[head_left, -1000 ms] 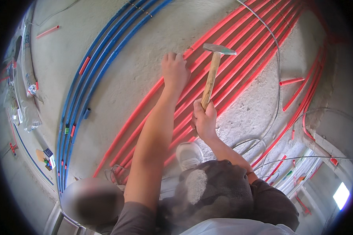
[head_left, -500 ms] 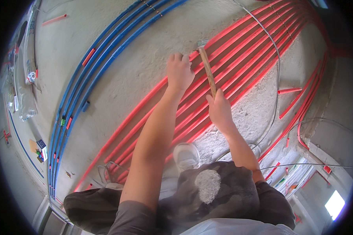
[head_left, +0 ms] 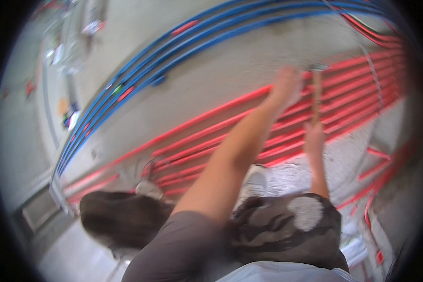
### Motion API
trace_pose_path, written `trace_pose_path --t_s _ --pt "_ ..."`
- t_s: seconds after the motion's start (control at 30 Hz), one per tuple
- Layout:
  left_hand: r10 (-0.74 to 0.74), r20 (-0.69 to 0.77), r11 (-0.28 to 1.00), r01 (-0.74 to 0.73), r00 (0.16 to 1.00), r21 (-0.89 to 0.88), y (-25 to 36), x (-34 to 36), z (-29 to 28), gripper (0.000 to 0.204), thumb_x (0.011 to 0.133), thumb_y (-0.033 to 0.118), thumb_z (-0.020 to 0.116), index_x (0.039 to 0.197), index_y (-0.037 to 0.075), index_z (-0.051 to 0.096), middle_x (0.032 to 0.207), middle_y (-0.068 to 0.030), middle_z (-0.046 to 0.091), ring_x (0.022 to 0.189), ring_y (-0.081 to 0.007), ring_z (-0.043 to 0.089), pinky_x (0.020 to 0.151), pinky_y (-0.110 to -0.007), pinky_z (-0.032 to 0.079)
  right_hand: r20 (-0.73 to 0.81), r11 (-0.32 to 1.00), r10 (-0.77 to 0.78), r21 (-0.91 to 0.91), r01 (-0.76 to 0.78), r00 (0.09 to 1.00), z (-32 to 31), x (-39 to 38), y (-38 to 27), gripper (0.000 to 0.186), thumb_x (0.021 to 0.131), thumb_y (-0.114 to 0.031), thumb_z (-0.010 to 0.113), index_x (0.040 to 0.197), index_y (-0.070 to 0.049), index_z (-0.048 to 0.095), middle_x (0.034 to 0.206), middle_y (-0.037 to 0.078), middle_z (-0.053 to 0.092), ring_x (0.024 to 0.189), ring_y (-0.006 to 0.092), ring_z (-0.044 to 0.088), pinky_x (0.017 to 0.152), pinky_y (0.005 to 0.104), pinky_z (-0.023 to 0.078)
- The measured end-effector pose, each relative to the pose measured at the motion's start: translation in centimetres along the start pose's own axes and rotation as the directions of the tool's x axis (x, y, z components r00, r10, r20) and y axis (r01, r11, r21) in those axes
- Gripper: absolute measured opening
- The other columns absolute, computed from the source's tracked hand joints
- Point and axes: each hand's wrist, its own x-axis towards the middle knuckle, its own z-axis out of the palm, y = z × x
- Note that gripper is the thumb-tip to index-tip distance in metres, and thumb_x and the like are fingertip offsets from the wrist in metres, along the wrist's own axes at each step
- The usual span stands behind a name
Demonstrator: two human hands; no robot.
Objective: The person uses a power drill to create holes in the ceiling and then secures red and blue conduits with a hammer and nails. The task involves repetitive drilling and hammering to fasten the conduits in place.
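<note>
1. Roughly upright in the view, the hammer (head_left: 317,96) points away from the person, its long axis crossing the slanting red pipes (head_left: 221,110) on the floor (head_left: 188,98).
2. Its head sits crosswise at the far end, by the outermost pipe; blur hides whether they touch.
3. The fingers of the right hand (head_left: 314,138) are closed round the near end of the wooden handle.
4. The left hand (head_left: 288,87) is just left of the hammer's head; how far its fingers open, or what they hold, I cannot tell.
</note>
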Motion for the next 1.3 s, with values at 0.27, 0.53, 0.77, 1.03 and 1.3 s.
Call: trace_pose_path --t_s 0.27,0.53,0.77,1.03,1.3 --pt "0.415 0.730 0.792 -0.611 0.544 0.005 -17.7 -12.1 -28.8 0.017 0.095 0.011 0.071 0.111 0.006 0.074 0.115 -0.0134 0.070 0.122 -0.0319 0.064 0.107 -0.048 0.052 -0.162 0.810 -0.207 0.525 0.262 0.965 -0.2 -3.9 -7.3 0.035 0.109 -0.021 0.067 0.136 -0.001 0.057 0.077 0.000 0.056 0.058 0.0075 0.051 0.053 0.0255 0.043" --pt "-0.859 -0.045 0.378 0.691 0.510 0.615 -46.5 -51.8 -59.3 0.020 0.091 0.011 0.064 0.105 0.003 0.077 0.114 -0.0236 0.076 0.112 -0.0415 0.072 0.093 -0.054 0.057 0.227 0.803 -0.324 0.580 0.140 0.918 4.9 -5.9 -18.4 0.011 0.108 -0.013 0.066 0.115 -0.007 0.060 0.073 -0.007 0.047 0.051 0.0010 0.036 0.045 0.0219 0.027" --pt "-0.939 -0.278 0.250 0.957 0.203 -0.146 -59.2 -75.4 -47.2 0.043 0.087 0.026 0.078 0.115 -0.006 0.075 0.106 -0.0274 0.077 0.101 -0.0407 0.075 0.092 -0.048 0.057 0.595 0.937 -0.345 0.181 0.298 0.726 8.4 -11.1 -27.1 0.021 0.101 -0.014 0.071 0.116 -0.001 0.064 0.081 -0.005 0.052 0.072 0.0088 0.047 0.064 0.0291 0.041" --pt "-0.846 -0.386 0.406 0.914 0.369 -0.016 -53.7 -66.3 -44.4 0.012 0.096 0.003 0.059 0.103 -0.003 0.067 0.094 -0.0255 0.072 0.088 -0.0431 0.071 0.081 -0.049 0.054 0.892 0.691 -0.267 -0.087 0.717 0.365 15.6 -16.9 -31.2 0.022 0.097 -0.017 0.074 0.114 -0.006 0.066 0.080 0.016 0.060 0.068 0.0317 0.060 0.063 0.0444 0.047" --pt "-0.836 0.112 0.293 0.610 0.537 -0.736 -37.7 -55.6 -39.0 0.006 0.094 -0.002 0.067 0.100 0.000 0.069 0.090 -0.0039 0.068 0.084 -0.0143 0.065 0.078 -0.030 0.053 0.889 0.323 -0.432 -0.007 0.946 0.154 24.7 -20.8 -32.1 0.019 0.105 -0.023 0.064 0.113 -0.007 0.056 0.086 0.017 0.067 0.073 0.0403 0.067 0.062 0.0515 0.052"
